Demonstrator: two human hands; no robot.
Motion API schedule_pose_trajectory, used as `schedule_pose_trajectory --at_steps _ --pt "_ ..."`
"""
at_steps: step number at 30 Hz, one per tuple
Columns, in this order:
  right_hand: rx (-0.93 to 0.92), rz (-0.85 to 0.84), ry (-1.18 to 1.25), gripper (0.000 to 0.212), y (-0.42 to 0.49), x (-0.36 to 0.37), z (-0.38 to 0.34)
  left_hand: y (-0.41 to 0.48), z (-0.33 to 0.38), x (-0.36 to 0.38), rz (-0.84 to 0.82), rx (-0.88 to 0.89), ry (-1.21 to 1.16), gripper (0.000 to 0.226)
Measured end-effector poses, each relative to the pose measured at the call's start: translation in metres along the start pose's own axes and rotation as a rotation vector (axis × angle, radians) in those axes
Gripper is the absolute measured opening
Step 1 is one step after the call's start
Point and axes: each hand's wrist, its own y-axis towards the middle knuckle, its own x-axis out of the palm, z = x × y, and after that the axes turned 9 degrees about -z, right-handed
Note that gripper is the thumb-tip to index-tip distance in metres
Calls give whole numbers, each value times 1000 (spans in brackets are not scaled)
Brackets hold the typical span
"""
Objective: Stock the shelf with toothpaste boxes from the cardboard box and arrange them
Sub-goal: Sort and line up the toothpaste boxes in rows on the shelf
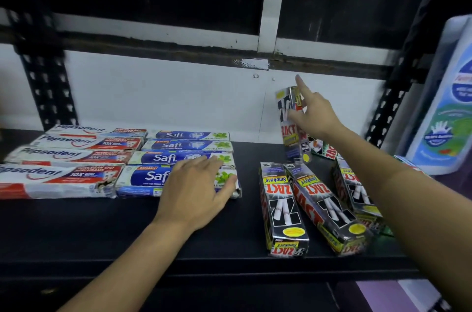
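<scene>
One Zact box stands upright at the shelf back — long axis vertical — grasped by the right hand, the nearer of the hands; left hand rests flat, released, on the Safi boxes.

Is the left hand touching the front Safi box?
Touching: the head view shows the left hand flat on the front Safi box, covering its right half.
</scene>
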Motion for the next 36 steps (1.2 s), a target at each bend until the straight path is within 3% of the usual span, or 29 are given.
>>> schedule_pose_trajectory --at_steps 5,10,14,21,28,36 --pt "7 80 317 64 -11 3 -4 -1 0 1 4 -4 -7 61" --pt "235 102 728 42 -25 17 9 0 -1 1 -5 1 -16 61" --pt "387 -5 388 49 -38 33 30 2 -2 3 6 -2 -11 57" --pt "267 -202 -76 61 -35 37 38 2 -2 3 19 5 -35 58" --pt "-65 -438 -244 58 -26 41 17 2 -2 3 15 2 -39 56" --pt "1 -373 -329 52 -6 48 11 0 0 2 1 -7 -32 57"
